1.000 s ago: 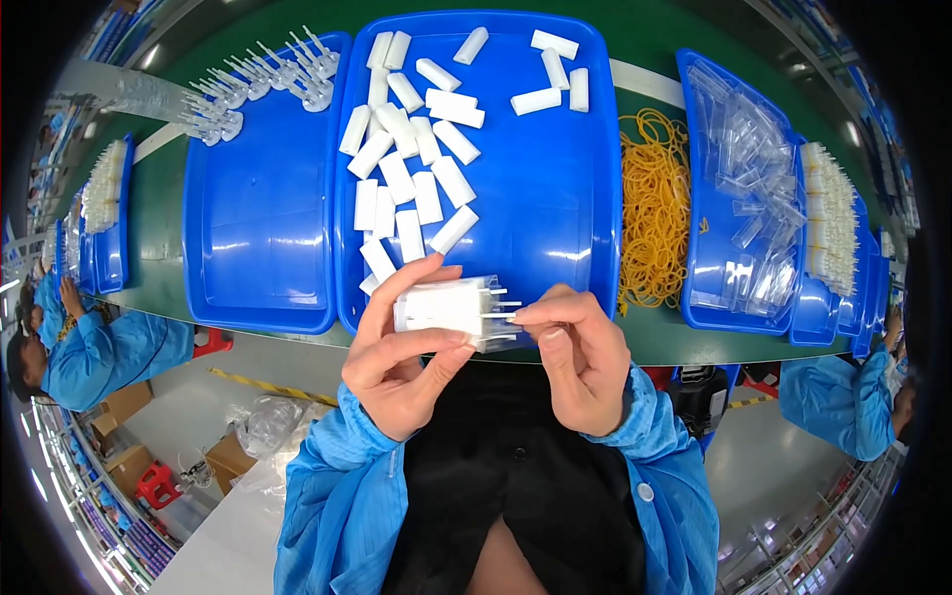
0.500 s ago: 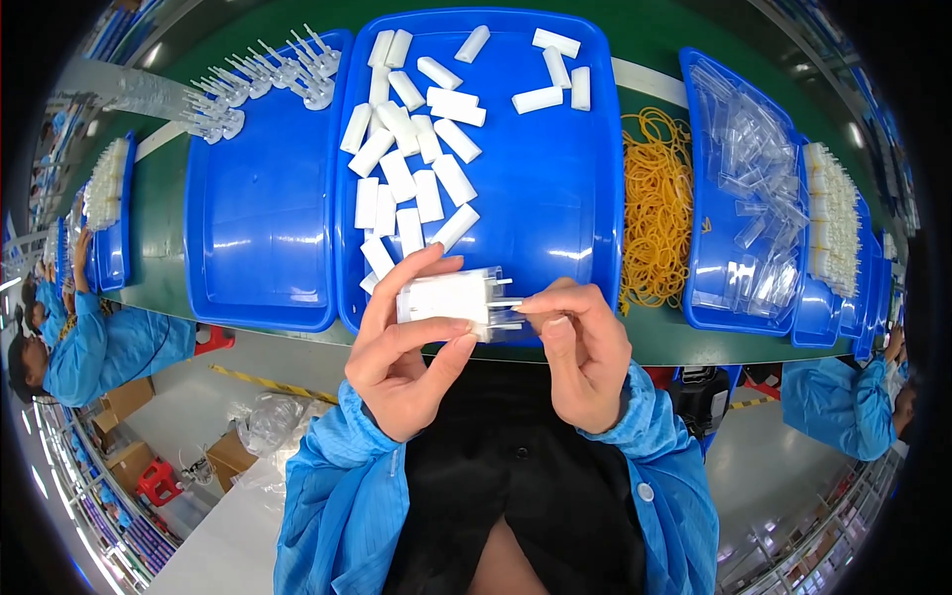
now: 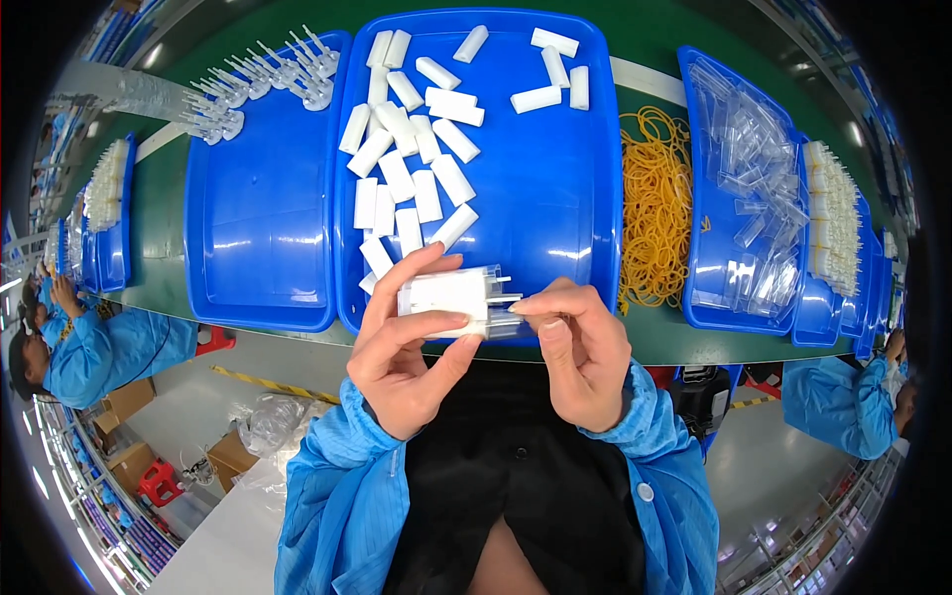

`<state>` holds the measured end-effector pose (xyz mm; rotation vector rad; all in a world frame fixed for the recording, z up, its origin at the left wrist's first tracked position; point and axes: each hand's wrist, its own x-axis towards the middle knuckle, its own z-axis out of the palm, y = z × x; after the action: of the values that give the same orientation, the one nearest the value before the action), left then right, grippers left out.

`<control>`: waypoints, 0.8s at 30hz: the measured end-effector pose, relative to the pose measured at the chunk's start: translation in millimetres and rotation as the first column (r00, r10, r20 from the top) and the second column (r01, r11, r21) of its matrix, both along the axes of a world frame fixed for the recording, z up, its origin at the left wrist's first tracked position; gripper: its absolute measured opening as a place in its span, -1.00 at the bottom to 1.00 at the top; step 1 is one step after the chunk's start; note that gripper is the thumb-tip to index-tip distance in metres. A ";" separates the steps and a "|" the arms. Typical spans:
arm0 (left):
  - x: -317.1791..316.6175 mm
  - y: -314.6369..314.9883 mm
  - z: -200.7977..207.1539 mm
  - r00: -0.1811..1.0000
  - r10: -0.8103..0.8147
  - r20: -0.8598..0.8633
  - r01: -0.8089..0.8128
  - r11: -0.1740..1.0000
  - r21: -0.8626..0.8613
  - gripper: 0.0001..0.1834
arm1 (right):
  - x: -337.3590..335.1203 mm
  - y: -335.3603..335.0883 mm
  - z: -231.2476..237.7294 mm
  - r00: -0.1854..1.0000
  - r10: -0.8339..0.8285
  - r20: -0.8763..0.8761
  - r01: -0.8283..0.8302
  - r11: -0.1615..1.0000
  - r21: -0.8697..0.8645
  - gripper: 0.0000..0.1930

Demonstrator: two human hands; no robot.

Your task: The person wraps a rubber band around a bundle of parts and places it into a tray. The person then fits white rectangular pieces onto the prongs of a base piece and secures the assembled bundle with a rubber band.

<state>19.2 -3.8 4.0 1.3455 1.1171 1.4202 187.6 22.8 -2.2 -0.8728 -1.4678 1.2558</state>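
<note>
My left hand (image 3: 409, 359) is wrapped round a small bundle of white blocks (image 3: 443, 294), held level over the near edge of the large blue tray (image 3: 535, 208). Clear plastic sleeves (image 3: 504, 325) show at the bundle's right end, and thin white rods (image 3: 504, 298) stick out there. The fingers of my right hand (image 3: 583, 352) are curled and pinched against that end, by the lowest sleeve. Whatever lies between those fingertips is too small and covered to name. Several loose white blocks (image 3: 452, 180) lie in the tray beyond my hands.
Left is another blue tray (image 3: 260, 213) with clear-based, white-stemmed pieces (image 3: 311, 89) at its far edge. Yellow rubber bands (image 3: 654, 218) lie right of the large tray, beside a blue tray of clear plastic sleeves (image 3: 759, 149). People in blue sleeves sit at both sides.
My right fingertips have shifted slightly at the bundle's right end, where the lowest rod's end no longer shows plainly. My left hand keeps its hold.
</note>
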 end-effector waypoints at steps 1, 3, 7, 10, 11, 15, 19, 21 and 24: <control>0.4 0.3 0.4 1.000 -0.009 0.018 0.009 1.000 0.004 -0.78 | -0.3 -0.3 -0.9 1.000 -0.015 -0.003 0.015 1.000 0.016 -0.89; -4.0 1.5 -5.3 0.995 -0.043 0.089 0.040 0.999 0.035 -0.79 | 0.3 0.1 -0.9 1.000 -0.029 -0.008 0.030 0.999 0.032 -0.89; -4.9 -2.6 -7.4 0.943 -0.065 0.326 0.072 0.997 -0.009 -0.74 | 9.6 4.6 3.0 0.996 -0.087 0.033 0.085 0.995 0.058 -0.90; -11.9 -7.3 -9.9 0.959 -0.066 0.274 0.078 0.997 -0.030 -0.67 | 18.9 6.9 6.3 0.999 -0.040 0.026 0.040 0.999 0.014 -0.90; -14.0 -8.9 -9.9 0.966 -0.055 0.251 0.076 0.994 -0.076 -0.66 | 20.3 6.9 6.6 1.000 0.011 0.025 -0.011 1.000 -0.004 -0.90; -17.4 -9.7 -10.7 0.978 -0.104 0.183 0.115 0.992 -0.050 -0.63 | 19.8 1.1 7.3 0.999 0.014 0.031 -0.014 1.000 -0.014 -0.91; -6.7 -8.7 -6.6 0.960 -0.122 0.252 0.132 0.991 -0.024 -0.61 | 17.8 1.3 8.8 0.996 -0.054 0.065 0.051 0.998 0.044 -0.91; -5.3 -7.5 -2.4 0.953 -0.113 0.280 0.134 0.989 -0.057 -0.60 | 20.9 2.7 8.5 0.994 -0.060 0.086 0.052 0.995 0.085 -0.90; -5.5 -7.3 0.5 0.952 -0.102 0.290 0.147 0.979 -0.140 -0.55 | 25.7 7.2 11.5 0.989 -0.032 0.142 0.014 0.992 0.125 -0.89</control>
<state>13.7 -11.1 4.6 1.0436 0.9195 1.3498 213.4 30.0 9.3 -0.9097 -1.6267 1.0911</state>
